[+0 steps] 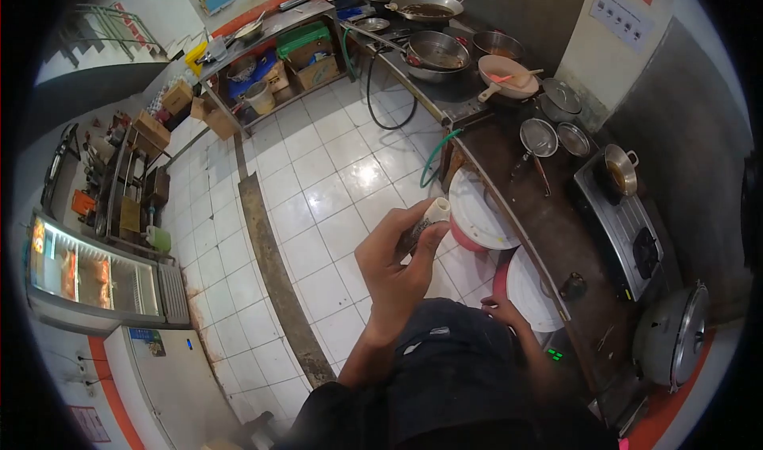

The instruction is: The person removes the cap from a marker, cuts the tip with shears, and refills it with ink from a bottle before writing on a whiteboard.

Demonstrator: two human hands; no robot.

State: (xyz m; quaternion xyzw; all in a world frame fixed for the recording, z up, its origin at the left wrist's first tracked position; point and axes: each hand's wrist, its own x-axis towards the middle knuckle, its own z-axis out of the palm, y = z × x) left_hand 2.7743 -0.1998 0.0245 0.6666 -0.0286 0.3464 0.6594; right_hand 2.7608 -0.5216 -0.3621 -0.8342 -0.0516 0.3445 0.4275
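Observation:
My left hand (397, 255) is raised in front of my body. Its fingers and thumb are closed around a small whitish cylinder (435, 212) with a hole in its end and dark marks on its side. Lower down, beside the counter edge, my right hand (505, 311) hangs near the round white lids (531, 291) with red rims below. Its fingers look curled, and whatever they might hold is hidden.
Along the right runs a dark counter (509, 140) with pans, a strainer (539, 138), a gas stove (624, 220) and a large pot (671, 335). A green hose (433, 160) hangs at its edge. A display fridge (95, 271) and a white freezer (171, 386) stand left.

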